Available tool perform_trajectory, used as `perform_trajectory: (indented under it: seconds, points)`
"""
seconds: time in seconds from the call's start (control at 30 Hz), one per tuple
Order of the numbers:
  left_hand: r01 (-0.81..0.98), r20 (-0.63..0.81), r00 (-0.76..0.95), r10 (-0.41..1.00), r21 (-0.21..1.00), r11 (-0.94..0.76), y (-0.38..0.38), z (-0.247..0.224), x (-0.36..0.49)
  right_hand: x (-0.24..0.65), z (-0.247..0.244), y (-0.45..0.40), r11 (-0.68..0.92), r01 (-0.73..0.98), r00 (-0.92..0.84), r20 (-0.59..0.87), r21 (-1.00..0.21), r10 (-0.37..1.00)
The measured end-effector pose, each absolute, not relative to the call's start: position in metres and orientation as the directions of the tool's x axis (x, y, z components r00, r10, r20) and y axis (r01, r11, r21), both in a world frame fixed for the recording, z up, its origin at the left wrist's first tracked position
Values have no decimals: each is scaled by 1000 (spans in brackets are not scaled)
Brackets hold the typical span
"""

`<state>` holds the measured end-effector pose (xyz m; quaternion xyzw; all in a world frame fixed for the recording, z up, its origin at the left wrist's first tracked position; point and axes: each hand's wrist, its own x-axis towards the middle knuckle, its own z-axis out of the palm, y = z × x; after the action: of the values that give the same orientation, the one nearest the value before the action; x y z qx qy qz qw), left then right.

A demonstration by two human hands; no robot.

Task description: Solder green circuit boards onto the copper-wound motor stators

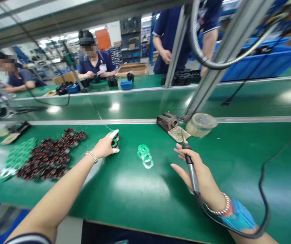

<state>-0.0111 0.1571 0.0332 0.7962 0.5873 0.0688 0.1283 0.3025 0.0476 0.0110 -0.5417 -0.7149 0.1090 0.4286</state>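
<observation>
**Left grip [106,145] clenched on a small wound coil [115,143], right grip [194,173] around a black-handled soldering iron [190,162]**

On my feed, the left grip's white-capped fingertips [113,134] pinch the small wound coil from above and below, and the hand partly hides it. I cannot tell whether the coil touches the glossy green surface [140,193]. The right grip wraps the black-handled soldering iron, its metal tip pointing forward and down, near a rusty metal iron stand [167,121] and a round translucent plastic tub [201,124].

Between my two grips lies a clear green plastic ring frame [145,156]. To the left, a heap of dark copper-wound coils [47,156] sits just beside a spread of similar green plastic frames [18,157]. A blue wrist strap [239,215] circles the right wrist, and a black cord [263,200] curves across the surface. Beyond the next belt, a co-worker in a navy shirt [93,61] sits handling something small, and another [178,40] stands further right.
</observation>
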Motion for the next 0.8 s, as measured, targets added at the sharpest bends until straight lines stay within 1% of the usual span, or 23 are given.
perform_trajectory:
  seconds: [0.07,0.17,0.23,0.3,0.37,0.47,0.57,0.67,0.73,0.8]
  points:
    - [916,-67,334,940,259,-307,169,35,-9,320,13,59,341,743,10,519,-576,855]
    - [913,-80,346,935,260,-315,196,40,-6,346,15,79,277,822,83,585,-498,807]
    - [916,-45,333,942,252,-312,223,47,-1,362,14,93,266,858,108,661,-439,743]
    - [932,19,292,956,217,-289,255,56,8,374,9,104,268,881,109,718,-391,688]
    - [952,78,236,969,183,-246,288,62,20,381,4,111,274,889,91,728,-367,679]
    - [964,122,169,978,184,-190,330,61,38,382,-1,112,308,889,55,747,-339,663]
    - [960,126,163,978,207,-187,358,49,52,370,1,108,395,864,-22,761,-311,648]
    - [950,119,185,975,232,-208,369,37,64,358,1,105,520,806,-195,701,-284,686]
    - [945,127,187,974,246,-214,363,34,69,354,-4,103,587,761,-290,663,-278,690]
    - [944,154,180,971,249,-215,342,31,66,355,-15,100,638,714,-340,655,-287,675]
